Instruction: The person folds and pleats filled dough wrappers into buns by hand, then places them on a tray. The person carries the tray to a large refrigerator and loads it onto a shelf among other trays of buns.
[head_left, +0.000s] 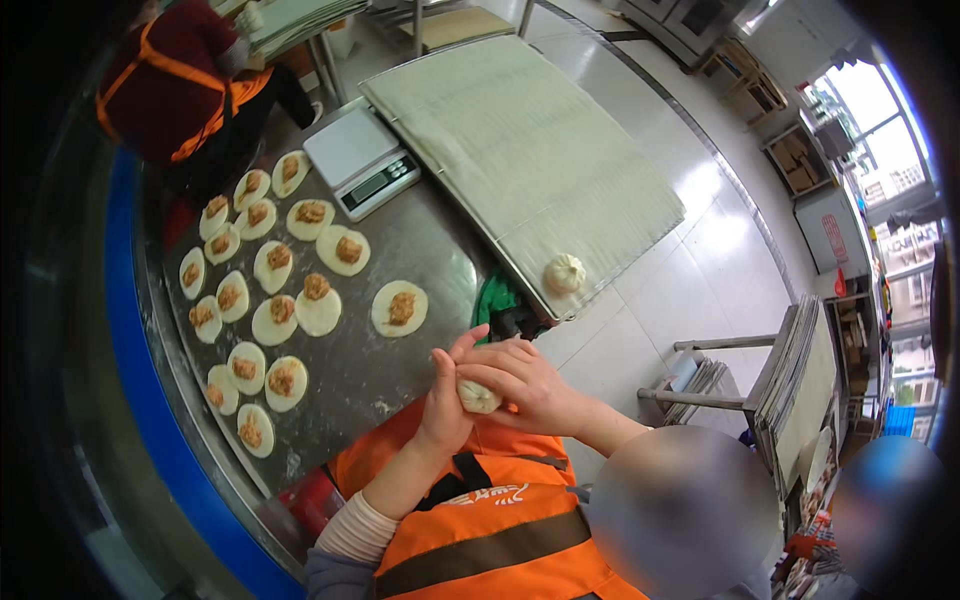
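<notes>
Between my two hands, in front of the orange apron, is a pleated dough bun (478, 397). My left hand (448, 405) cups it from the left with the thumb raised; my right hand (525, 382) curls its fingers over the top and right side. Ahead of my hands, on the metal worktable (352, 375), lies a round dough wrapper with a lump of filling (401, 308). Several more filled, unfolded wrappers (285, 383) spread over the left part of the table. One finished pleated bun (565, 274) rests near the close corner of a cloth-covered tray (517, 157).
A digital kitchen scale (361, 161) stands against the tray's left edge. A co-worker in an orange apron (180, 75) sits at the upper left. Stacked boards (795, 390) on a metal rack stand at the right. A blue edge (142, 375) runs along the left.
</notes>
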